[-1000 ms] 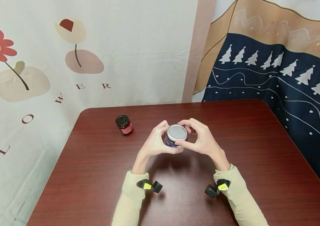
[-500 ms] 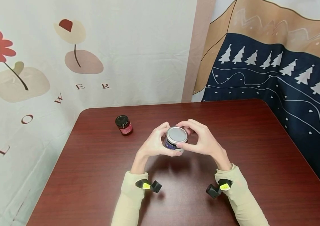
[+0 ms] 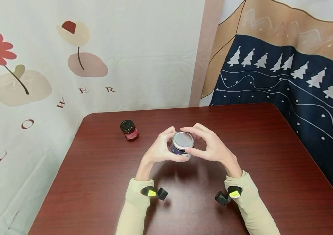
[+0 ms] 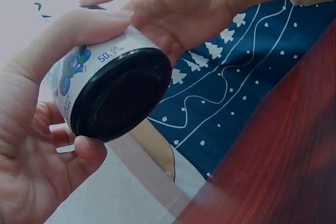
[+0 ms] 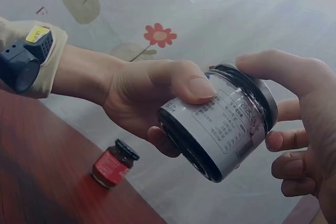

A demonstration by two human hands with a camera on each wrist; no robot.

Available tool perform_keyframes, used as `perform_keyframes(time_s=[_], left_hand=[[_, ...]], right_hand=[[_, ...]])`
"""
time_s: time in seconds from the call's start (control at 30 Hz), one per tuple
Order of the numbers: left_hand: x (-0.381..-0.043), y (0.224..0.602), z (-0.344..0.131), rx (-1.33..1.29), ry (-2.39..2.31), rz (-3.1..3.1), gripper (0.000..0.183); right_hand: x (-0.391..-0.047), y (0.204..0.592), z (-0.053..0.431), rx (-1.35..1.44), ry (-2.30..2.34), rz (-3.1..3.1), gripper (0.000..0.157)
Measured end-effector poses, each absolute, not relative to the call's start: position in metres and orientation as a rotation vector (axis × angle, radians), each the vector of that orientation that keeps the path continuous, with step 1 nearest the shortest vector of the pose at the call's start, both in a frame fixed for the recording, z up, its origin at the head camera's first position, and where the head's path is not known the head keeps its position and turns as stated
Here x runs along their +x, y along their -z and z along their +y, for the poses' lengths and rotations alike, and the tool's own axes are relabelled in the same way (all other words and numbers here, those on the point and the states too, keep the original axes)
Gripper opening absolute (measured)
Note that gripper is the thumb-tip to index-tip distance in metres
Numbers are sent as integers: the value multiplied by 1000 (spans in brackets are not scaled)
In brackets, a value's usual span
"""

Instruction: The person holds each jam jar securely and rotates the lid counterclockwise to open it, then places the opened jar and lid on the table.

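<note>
Held up over the table's middle is a jar (image 3: pixel 181 151) with a silver lid (image 3: pixel 183 140) and a white label printed with blue berries. My left hand (image 3: pixel 161 147) grips the jar's body from the left, thumb across the label. From the right, my right hand (image 3: pixel 210 143) holds the lid's rim between thumb and index finger. In the left wrist view the jar's dark base (image 4: pixel 123 95) faces the camera. The right wrist view shows the jar tilted, with small print on its label (image 5: pixel 223 116), and the lid's edge (image 5: pixel 265 100) by my right fingers.
A smaller jar (image 3: pixel 129 130) with a black lid and red label stands at the table's back left. The dark red wooden table (image 3: pixel 95 182) ends at a pale flower-printed curtain (image 3: pixel 142 65). Right of it hangs a navy cloth (image 3: pixel 272 81) with white trees.
My right index finger has slid leftward along the lid's far rim, while the thumb has shifted slightly right on the near side. The jar has come down a little.
</note>
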State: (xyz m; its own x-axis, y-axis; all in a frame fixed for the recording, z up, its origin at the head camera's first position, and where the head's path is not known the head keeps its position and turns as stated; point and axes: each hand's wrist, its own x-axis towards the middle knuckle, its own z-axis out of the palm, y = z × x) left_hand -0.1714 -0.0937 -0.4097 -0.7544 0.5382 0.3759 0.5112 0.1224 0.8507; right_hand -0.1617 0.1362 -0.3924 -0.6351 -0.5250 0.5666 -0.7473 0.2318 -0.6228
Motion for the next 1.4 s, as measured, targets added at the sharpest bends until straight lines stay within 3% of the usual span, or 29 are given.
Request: perform_keyframes(time_s=[0.57, 1.4], left_hand=[[-169, 409, -85, 873, -1562, 2742, 45], [-168, 410, -80, 991, -1448, 2837, 53]], right_hand=[[-162, 395, 133, 912, -1125, -2391, 66], [-162, 399, 132, 904, -1054, -2428, 59]])
